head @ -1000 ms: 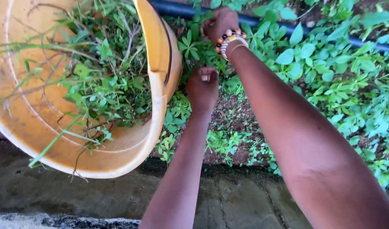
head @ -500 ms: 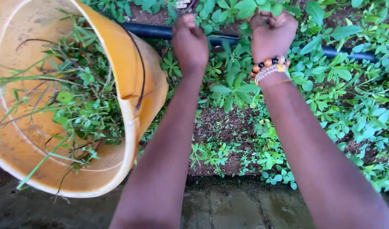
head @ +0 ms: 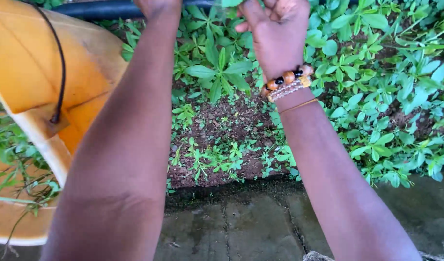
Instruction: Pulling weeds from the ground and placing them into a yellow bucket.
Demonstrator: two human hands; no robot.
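Observation:
Both my arms reach forward over a bed of low green plants (head: 377, 96). My right hand (head: 275, 34), with a beaded bracelet (head: 286, 79) on the wrist, is closed around a leafy green stem (head: 231, 3) at the top edge of the view. My left hand (head: 156, 7) is cut off by the top edge near a black pipe (head: 101, 8); only its base shows, so its fingers are hidden. A bare patch of dark soil (head: 227, 125) with small seedlings lies between my forearms.
An orange-yellow bucket (head: 48, 72) with a thin black handle lies tilted at the left, with pulled greens (head: 14, 164) inside it. A wet concrete edge (head: 241, 227) runs along the bottom. The black pipe crosses the bed at the top.
Both hands have moved farther forward toward the top of the view and now appear closer. The bucket has shifted left and partly out of view.

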